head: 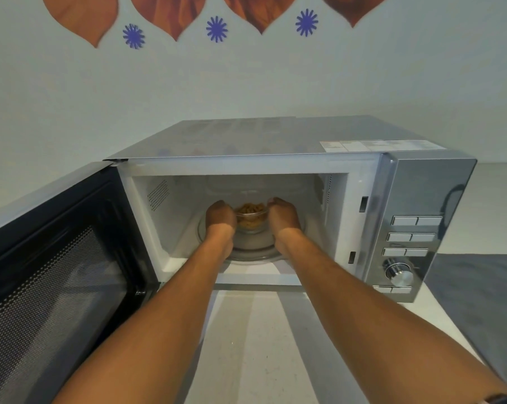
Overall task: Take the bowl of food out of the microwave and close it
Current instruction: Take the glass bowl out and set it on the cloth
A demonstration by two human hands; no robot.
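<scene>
A silver microwave (427,182) stands on a white counter with its door (57,258) swung wide open to the left. Inside, a small clear glass bowl (251,221) of yellowish-brown food sits on the glass turntable (252,247). Both my arms reach into the cavity. My left hand (220,217) wraps the bowl's left side and my right hand (284,214) wraps its right side. The bowl's sides and my fingertips are mostly hidden behind the hands. Whether the bowl is lifted off the turntable I cannot tell.
The control panel with buttons and a round knob (399,274) is on the microwave's right. A grey cloth (479,298) lies on the counter at right. White counter (246,345) extends in front of the microwave. The open door takes up the left foreground.
</scene>
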